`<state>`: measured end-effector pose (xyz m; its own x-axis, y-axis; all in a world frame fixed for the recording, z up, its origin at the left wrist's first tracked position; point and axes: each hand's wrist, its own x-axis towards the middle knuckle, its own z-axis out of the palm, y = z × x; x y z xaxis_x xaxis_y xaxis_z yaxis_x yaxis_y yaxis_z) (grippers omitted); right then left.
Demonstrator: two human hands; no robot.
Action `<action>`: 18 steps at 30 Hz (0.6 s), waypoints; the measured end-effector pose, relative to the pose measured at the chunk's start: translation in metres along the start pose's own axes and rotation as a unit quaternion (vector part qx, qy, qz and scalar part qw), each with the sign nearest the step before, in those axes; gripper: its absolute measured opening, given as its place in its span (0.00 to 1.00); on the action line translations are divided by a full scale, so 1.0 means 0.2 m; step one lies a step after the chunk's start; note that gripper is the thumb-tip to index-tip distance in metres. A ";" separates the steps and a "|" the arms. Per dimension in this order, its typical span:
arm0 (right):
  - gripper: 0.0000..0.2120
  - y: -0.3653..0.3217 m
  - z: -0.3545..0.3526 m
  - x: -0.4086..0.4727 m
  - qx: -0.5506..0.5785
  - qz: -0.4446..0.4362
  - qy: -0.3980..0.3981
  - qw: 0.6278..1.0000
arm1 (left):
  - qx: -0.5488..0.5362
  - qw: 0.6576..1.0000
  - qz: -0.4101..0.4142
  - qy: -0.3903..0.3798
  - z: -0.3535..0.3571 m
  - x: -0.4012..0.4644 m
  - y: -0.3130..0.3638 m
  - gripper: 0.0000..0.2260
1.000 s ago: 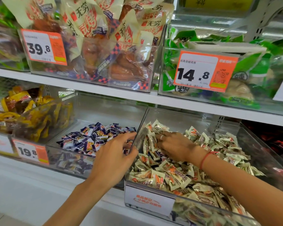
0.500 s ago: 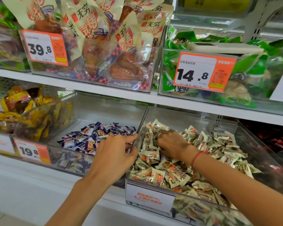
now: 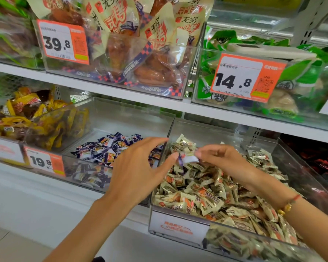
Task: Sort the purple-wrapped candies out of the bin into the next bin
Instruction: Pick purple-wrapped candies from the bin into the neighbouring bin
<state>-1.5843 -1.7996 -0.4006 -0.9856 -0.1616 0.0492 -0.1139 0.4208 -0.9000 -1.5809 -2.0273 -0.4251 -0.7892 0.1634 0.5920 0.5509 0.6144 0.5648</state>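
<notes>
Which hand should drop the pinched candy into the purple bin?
Left. The right hand pinches the purple-wrapped candy over the beige-candy bin, and the open left hand already meets it beside the purple-candy bin.

The right hand (image 3: 223,161) pinched a purple-wrapped candy (image 3: 187,158) above the bin of beige-wrapped candies (image 3: 180,226), near that bin's left wall. The left hand (image 3: 138,173), fingers spread, hung over that same wall, its thumb tip just beside the candy. Left of the beige bin stood the clear bin (image 3: 45,163) of purple-wrapped candies (image 3: 106,148), with a 19.8 price tag on its front.
</notes>
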 end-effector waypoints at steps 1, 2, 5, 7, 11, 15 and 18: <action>0.13 -0.03 0.03 -0.01 0.045 0.015 -0.002 0.999 | -0.034 0.999 0.009 -0.007 0.01 0.00 0.00 0.26; 0.15 -0.05 0.05 -0.01 0.076 0.020 -0.005 0.997 | -0.065 0.998 0.015 -0.014 0.03 0.00 0.00 0.27; 0.16 -0.11 0.12 -0.04 0.148 0.014 -0.007 0.989 | -0.134 0.991 0.009 -0.008 0.06 0.00 0.00 0.21; 0.14 -0.13 0.14 -0.05 0.183 0.013 0.007 0.983 | -0.166 0.986 -0.003 0.008 0.07 0.02 0.01 0.16; 0.14 -0.11 0.14 -0.08 0.267 0.045 0.054 0.961 | -0.167 0.986 0.016 0.006 0.09 0.03 0.04 0.14; 0.14 -0.09 0.12 -0.11 0.226 0.067 0.105 0.966 | -0.147 0.988 0.036 -0.030 0.12 0.01 0.05 0.20; 0.08 -0.08 0.11 -0.13 0.145 0.048 0.140 0.978 | -0.104 0.993 0.051 -0.022 0.14 0.01 0.07 0.20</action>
<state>-1.5534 -1.8224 -0.3964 -0.9901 0.1351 0.0386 -0.0188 0.1447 -0.9893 -1.5824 -1.9972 -0.4324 -0.7355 0.2517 0.6291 0.6685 0.4206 0.6133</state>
